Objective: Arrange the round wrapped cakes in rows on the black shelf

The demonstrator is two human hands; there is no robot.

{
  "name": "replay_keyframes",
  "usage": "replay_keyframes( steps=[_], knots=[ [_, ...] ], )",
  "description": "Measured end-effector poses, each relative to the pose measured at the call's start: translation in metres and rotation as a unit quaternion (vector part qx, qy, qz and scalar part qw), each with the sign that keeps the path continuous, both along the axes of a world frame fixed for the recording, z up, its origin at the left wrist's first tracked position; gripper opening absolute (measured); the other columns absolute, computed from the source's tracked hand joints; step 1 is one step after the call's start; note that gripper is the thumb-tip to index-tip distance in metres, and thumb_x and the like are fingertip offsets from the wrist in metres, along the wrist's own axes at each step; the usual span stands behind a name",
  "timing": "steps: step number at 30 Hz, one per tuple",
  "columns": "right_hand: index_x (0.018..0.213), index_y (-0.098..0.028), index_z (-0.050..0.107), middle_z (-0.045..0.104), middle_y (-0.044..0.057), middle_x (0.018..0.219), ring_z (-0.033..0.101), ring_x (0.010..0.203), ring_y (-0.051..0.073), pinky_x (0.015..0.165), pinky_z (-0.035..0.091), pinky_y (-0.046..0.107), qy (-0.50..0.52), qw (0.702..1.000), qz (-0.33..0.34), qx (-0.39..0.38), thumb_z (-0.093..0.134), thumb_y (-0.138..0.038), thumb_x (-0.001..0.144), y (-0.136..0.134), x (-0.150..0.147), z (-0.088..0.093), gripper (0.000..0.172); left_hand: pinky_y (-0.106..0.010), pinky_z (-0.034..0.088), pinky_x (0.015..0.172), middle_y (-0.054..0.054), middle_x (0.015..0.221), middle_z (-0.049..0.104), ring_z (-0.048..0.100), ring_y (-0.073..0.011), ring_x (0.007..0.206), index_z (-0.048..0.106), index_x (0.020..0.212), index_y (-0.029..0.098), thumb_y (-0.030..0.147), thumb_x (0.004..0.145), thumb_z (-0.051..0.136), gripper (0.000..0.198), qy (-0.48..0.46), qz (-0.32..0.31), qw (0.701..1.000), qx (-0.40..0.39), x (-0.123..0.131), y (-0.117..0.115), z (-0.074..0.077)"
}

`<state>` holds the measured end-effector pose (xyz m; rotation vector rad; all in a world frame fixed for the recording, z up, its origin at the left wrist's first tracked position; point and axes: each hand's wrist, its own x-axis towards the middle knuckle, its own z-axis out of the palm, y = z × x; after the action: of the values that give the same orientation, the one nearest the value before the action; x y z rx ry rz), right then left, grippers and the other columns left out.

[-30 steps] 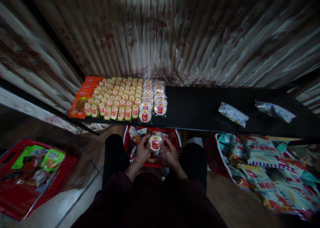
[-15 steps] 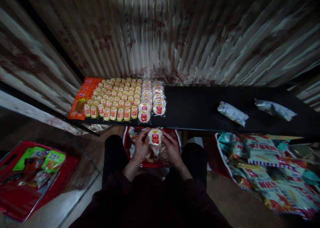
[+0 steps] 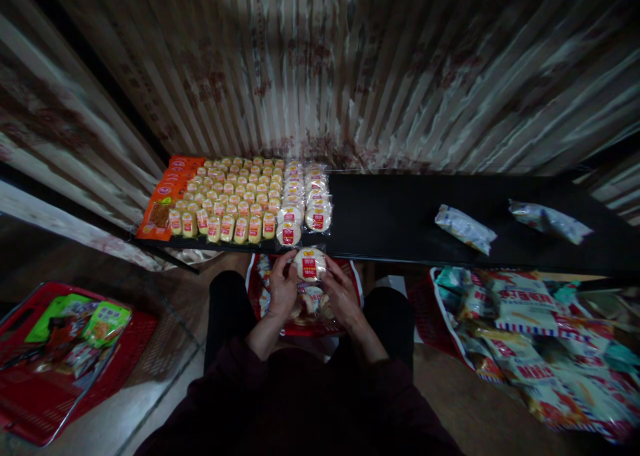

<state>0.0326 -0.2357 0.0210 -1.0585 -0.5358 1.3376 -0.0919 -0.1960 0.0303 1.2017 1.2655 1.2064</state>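
Observation:
Both my hands hold one round pale pastry packet (image 3: pixel 310 264) with a red label, just below the front edge of the black shelf (image 3: pixel 400 216). My left hand (image 3: pixel 283 288) grips its left side and my right hand (image 3: pixel 340 291) its right side, fingers curled. On the shelf's left end stand two rows of the same round packets (image 3: pixel 305 203), beside rows of small yellow cakes (image 3: pixel 230 199) and orange packets (image 3: pixel 167 193). Under my hands, between my knees, a red basket (image 3: pixel 354 277) holds more packets.
Two pale wrapped snacks (image 3: pixel 465 228) (image 3: pixel 549 220) lie on the shelf's right half. A red basket (image 3: pixel 60 363) with green and mixed packets sits on the floor at left. A pile of striped snack bags (image 3: pixel 525 336) lies at right. Striped curtains hang behind.
My hands have lifted the round packet up out of the basket toward the shelf's front edge. Nothing else has moved.

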Motion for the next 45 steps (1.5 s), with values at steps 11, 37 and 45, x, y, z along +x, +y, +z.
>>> replay_keyframes(
  steps=[11, 37, 45],
  knots=[
    [0.132, -0.027, 0.047, 0.064, 0.006, 0.119, 0.062, 0.104, 0.026, 0.085, 0.051, 0.04, 0.007, 1.0, -0.003, 0.017, 0.071, -0.03, 0.067, -0.001, 0.0, 0.012, 0.07, -0.036, 0.045, 0.094, -0.009, 0.112, 0.063, 0.058, -0.0188, 0.104, 0.061, 0.107, 0.017, 0.021, 0.082, 0.05, 0.027, 0.006, -0.008, 1.0, 0.024, 0.006, 0.004, 0.0],
    [0.128, -0.029, 0.051, 0.066, 0.003, 0.117, 0.061, 0.106, 0.025, 0.088, 0.049, 0.039, -0.007, 0.999, -0.036, 0.022, 0.068, -0.026, 0.067, 0.001, 0.003, 0.012, 0.064, -0.039, 0.041, 0.101, -0.007, 0.122, 0.055, 0.051, -0.0204, 0.114, 0.058, 0.118, 0.024, 0.005, 0.072, 0.049, 0.051, 0.081, -0.078, 0.992, 0.06, 0.01, -0.002, 0.007],
    [0.127, -0.029, 0.052, 0.058, 0.001, 0.128, 0.055, 0.114, 0.025, 0.09, 0.048, 0.036, -0.049, 0.998, -0.035, 0.016, 0.065, -0.027, 0.069, -0.002, 0.004, 0.022, 0.06, -0.034, 0.046, 0.094, -0.007, 0.119, 0.05, 0.051, -0.019, 0.11, 0.06, 0.115, 0.025, 0.006, 0.074, 0.049, 0.047, 0.139, -0.072, 0.984, 0.085, 0.01, -0.007, 0.002]
  ],
)
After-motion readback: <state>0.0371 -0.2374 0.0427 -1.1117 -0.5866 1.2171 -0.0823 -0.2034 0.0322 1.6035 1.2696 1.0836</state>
